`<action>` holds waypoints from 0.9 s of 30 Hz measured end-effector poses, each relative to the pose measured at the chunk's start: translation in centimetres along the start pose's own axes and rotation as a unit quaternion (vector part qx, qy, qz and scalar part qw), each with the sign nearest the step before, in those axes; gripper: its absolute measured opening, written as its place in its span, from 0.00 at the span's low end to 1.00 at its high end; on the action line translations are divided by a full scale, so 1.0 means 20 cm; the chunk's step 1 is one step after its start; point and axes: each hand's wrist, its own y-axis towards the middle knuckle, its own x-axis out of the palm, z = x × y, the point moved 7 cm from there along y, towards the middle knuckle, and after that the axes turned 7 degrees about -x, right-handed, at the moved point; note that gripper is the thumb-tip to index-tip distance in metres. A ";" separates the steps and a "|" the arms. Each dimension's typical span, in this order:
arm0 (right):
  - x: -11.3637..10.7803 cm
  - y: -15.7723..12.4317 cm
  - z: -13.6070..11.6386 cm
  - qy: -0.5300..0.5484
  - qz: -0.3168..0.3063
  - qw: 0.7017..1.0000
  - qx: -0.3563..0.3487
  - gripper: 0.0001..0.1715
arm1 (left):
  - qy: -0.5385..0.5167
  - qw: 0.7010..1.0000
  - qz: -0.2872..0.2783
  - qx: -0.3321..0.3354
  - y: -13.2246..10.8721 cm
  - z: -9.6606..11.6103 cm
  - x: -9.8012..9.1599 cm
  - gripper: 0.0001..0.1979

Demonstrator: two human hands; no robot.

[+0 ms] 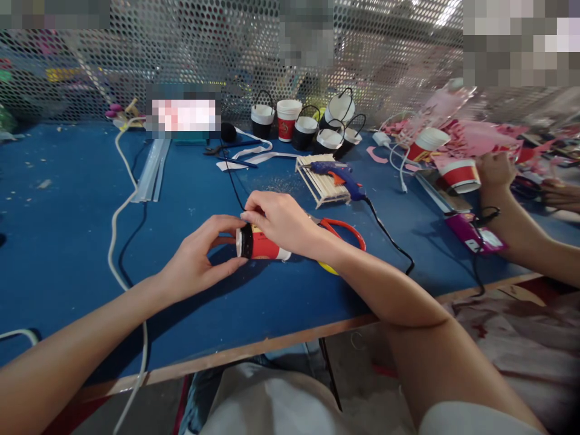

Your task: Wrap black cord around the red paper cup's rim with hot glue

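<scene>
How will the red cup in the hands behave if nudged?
The red cup is turned on its side, so it may roll if released. It looks like paper, so it's probably light and might dent under a squeeze.

A grey metal wall full of little round holes [181, 60] is standing behind a big blue table [67, 211]. A long white cable [112, 232] is wiggling down the left side and hanging over the front edge. Some long, shiny see-through strips [153, 169] are lying beside it. Pliers with blue handles [238, 145] are lying near a curly white ribbon [281, 155]. A white plug with a thin white cord [382, 139] is sitting further right. Crinkly pink scraps [480, 140] are making a messy pile there, and a purple packet [466, 225] is lying nearer the front.
</scene>
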 end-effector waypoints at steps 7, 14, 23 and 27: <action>0.01 0.00 0.02 0.031 0.000 1.000 0.005 0.07 | 0.068 0.997 -0.010 0.024 0.00 0.02 0.00 0.23; 0.01 0.01 0.04 0.068 -0.008 0.998 -0.004 0.09 | 0.135 0.990 -0.010 0.030 0.00 0.05 0.00 0.24; 0.03 0.01 0.07 0.051 0.009 0.998 0.020 0.08 | 0.055 0.998 -0.026 -0.029 0.01 -0.03 0.01 0.27; 0.04 0.01 0.06 0.035 0.014 0.999 0.017 0.08 | -0.020 0.996 -0.023 -0.078 0.01 -0.07 0.01 0.27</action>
